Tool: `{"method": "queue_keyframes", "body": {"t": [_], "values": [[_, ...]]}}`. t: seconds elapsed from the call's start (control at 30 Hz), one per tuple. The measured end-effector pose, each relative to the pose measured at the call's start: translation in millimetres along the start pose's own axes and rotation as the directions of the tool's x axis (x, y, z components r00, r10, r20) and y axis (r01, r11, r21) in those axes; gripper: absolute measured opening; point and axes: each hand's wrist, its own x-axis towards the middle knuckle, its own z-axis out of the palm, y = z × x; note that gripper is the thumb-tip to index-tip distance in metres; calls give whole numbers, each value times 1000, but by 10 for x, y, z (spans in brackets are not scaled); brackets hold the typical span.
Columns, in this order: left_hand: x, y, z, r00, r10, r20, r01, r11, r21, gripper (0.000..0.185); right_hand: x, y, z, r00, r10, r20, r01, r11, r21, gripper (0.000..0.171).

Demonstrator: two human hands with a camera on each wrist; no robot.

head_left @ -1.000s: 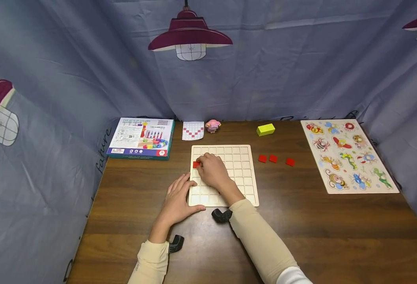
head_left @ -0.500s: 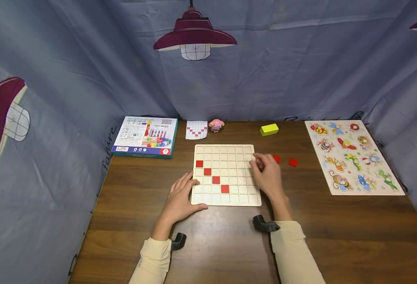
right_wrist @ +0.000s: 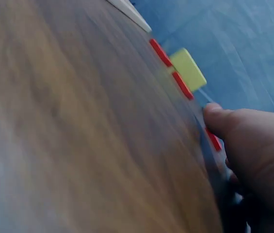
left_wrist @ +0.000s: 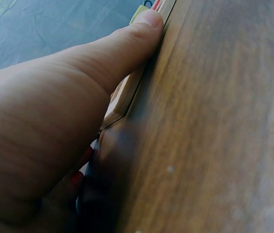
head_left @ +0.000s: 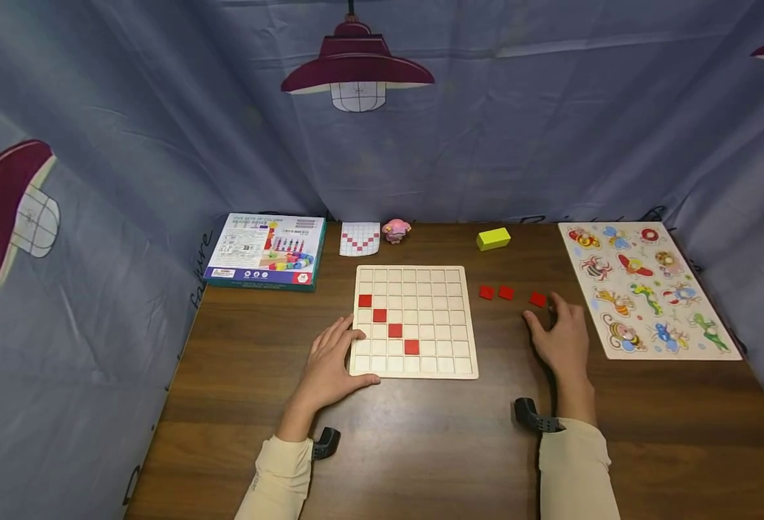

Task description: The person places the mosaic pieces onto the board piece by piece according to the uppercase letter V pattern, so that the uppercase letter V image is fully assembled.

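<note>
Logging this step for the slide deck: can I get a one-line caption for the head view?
Left hand steadies the grid board; right hand reaches the nearest loose red tile.

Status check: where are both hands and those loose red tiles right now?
Left hand flat on wooden grid board corner. Right hand open beside rightmost loose red square tile, holding nothing. Path unobstructed.

Legible text is scarce from my seat. Toy box (head_left: 266, 250) at the tabletop's far left corner carries a title line, too small to read. Curtain (head_left: 195, 274) beside the left edge shows cursive "failure".
</note>
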Motion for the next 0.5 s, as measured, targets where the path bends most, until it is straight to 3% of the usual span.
{"method": "queue_keyframes", "body": {"t": [0.1,0.2,0.5], "values": [[2,1,-3,1000,0,6,0,1000,4,79,33,-14,24,999,47,26,-44,996,-80,73],[0,2,-4,1000,-3,12,3,1000,7,79,51,-33,55,996,89,15,-86,989,-124,67],[6,16,-13,1000,-7,19,6,1000,18,79,37,-47,50,998,60,-20,-61,994,-94,43]]}}
